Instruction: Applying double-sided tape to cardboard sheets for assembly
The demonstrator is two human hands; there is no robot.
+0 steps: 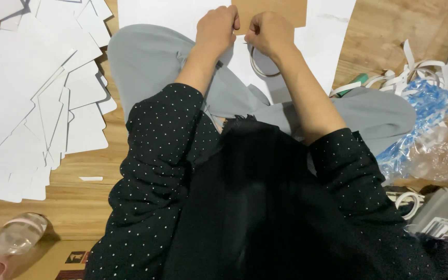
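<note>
Hands meet at the top of the view, above the person's crossed legs in grey trousers (146, 62). The left hand (216, 28) is curled nearly closed, its fingertips pinching the lower edge of a brown card sheet (270, 10) that lies on a large white sheet (327, 31) spread over the wooden floor (390, 31). The right hand (269, 33) is likewise folded tight, knuckles up, its fingertips pressed at the same edge of the brown card, just beside the left hand; whether it grips the card or something thinner cannot be told. Just below the right hand, a thin loop of white strip (259, 65) lies on the white sheet, seemingly touching the underside of the hand.

Both forearms come out of black sleeves with small white dots (156, 145). To the person's left, a wide, overlapping spread of white cut cards (37, 93) covers the floor, and a clear plastic bottle (11, 238) lies near the lower corner. To the right lie tangled white paper strips (421, 72), a blue-and-white patterned plastic bag (431, 109), clear plastic wrapping (442, 155), and a green pen-like object (356, 83) partly hidden by the knee.
</note>
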